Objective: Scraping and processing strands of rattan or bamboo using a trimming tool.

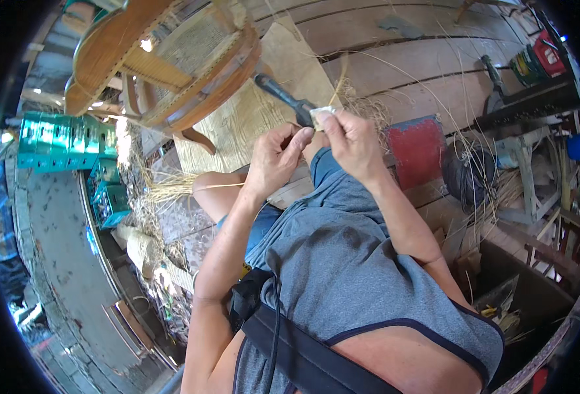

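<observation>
My right hand [353, 141] pinches a small pale piece [321, 118], perhaps folded cloth or paper, between thumb and fingers. A thin tan cane strip [339, 88] rises out above it. Close beside it on the left, my left hand [278, 156] is closed, thumb against the fingers; whatever lies in it is hidden or too thin to make out. Just beyond both hands lies a dark long-handled tool [280, 92], its near end partly covered by them. A wooden chair [204, 92] with woven cane stands at the upper left.
A flat wooden board [221, 138] lies on the plank floor. Loose cane strands [171, 190] lie by my left knee. On the right are a red panel [416, 151], a dark round bundle [467, 171] and a small wooden stool [529, 174]. Green crates [66, 141] stand at far left.
</observation>
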Demonstrator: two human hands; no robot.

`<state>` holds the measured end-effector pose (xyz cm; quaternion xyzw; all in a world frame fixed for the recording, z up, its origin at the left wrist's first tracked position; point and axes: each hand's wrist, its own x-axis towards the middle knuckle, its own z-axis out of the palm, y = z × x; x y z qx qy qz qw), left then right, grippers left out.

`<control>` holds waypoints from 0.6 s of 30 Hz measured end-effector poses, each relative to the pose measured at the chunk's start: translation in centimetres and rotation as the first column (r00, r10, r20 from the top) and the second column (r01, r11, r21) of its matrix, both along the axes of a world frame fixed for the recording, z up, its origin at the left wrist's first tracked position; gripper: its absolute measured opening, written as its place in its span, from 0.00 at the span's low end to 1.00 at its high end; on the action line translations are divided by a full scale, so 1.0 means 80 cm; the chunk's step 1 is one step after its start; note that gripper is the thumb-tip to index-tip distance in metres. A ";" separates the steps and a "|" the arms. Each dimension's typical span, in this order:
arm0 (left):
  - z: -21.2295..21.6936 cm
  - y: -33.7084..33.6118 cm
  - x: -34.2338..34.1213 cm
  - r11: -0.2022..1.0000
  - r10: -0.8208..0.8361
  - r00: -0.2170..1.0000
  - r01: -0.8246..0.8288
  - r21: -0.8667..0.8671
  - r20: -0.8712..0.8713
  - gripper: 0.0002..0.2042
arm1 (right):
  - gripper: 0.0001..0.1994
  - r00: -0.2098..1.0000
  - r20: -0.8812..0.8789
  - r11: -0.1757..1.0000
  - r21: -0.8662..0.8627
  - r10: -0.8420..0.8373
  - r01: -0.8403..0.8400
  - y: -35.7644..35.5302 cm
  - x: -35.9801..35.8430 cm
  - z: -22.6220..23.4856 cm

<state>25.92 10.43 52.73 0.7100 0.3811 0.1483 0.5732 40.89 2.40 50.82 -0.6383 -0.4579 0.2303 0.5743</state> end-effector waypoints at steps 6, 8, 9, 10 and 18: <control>-0.009 -0.017 -0.019 0.987 -0.035 0.997 0.025 0.156 0.064 0.10 | 0.14 0.927 -0.371 0.974 -0.186 0.051 -0.128 -0.004 0.028 -0.013; 0.005 -0.024 -0.049 0.958 -0.063 0.997 0.049 0.284 0.042 0.10 | 0.15 0.899 -0.436 0.983 -0.139 0.048 -0.119 0.008 0.052 -0.018; 0.010 -0.028 -0.068 0.953 -0.065 0.995 0.040 0.300 0.073 0.10 | 0.15 0.883 -0.464 0.983 -0.114 0.075 -0.144 0.014 0.064 -0.015; 0.026 -0.033 -0.086 0.953 -0.062 0.998 0.058 0.296 0.005 0.09 | 0.15 0.864 -0.491 0.982 -0.087 0.106 -0.170 0.020 0.075 -0.015; 0.028 -0.046 -0.236 0.990 0.010 0.940 0.039 0.137 -0.342 0.07 | 0.15 0.907 -0.421 0.999 -0.032 0.006 -0.022 0.043 0.120 -0.002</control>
